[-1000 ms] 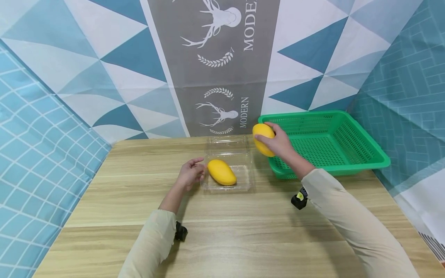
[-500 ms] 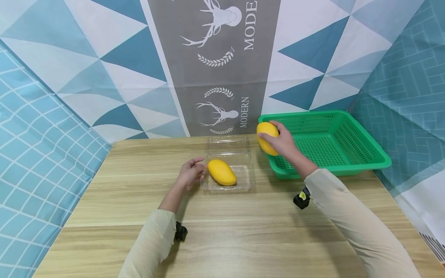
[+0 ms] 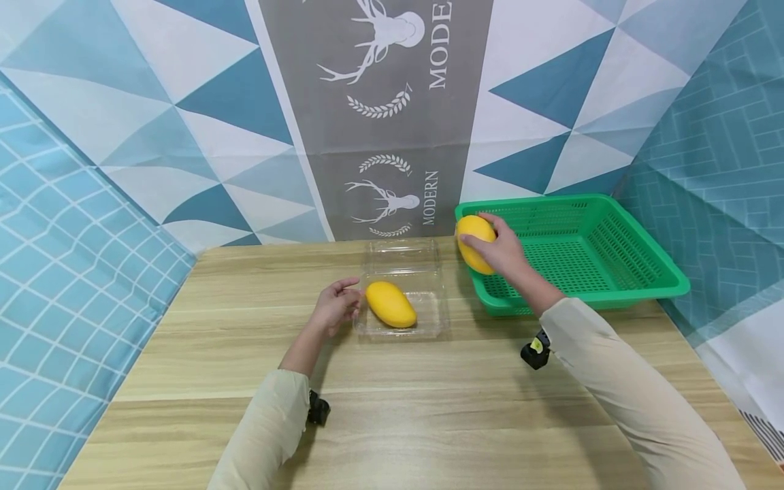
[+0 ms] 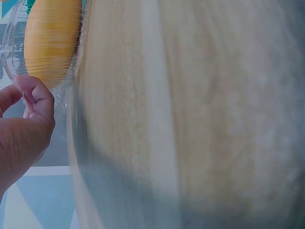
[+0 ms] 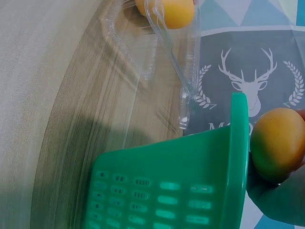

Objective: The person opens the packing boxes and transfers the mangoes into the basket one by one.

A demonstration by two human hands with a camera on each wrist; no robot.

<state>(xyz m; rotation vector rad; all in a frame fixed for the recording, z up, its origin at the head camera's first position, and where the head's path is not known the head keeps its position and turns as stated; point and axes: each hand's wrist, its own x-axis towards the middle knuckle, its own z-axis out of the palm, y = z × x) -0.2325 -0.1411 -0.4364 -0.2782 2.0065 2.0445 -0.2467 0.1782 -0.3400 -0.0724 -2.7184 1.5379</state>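
A yellow mango [image 3: 476, 245] is gripped by my right hand [image 3: 505, 249], thumb on the near side and fingers on the far side. It is over the left rim of a green plastic basket [image 3: 625, 297]; the right wrist view has the mango [image 5: 279, 144] beyond the basket's rim [image 5: 239, 157]. A second mango [image 3: 390, 304] lies aslant in a clear plastic box [image 3: 431, 309], whose lid [image 3: 402, 256] stands open at the back. At the box's left side is my left hand [image 3: 333, 306], its loosely bent fingers [image 4: 35, 90] at or touching the clear wall.
The wood-grain table [image 3: 392, 408] carries the box and basket near its back edge. Behind hangs a patterned cloth [image 3: 392, 136], with a tiled-print cloth [image 3: 79, 272] on the left and another [image 3: 723, 190] on the right. The basket stands at the right back corner.
My right hand has moved slightly to the right with its mango, further over the basket's left rim. My left hand, the box and the mango in it have stayed in place.
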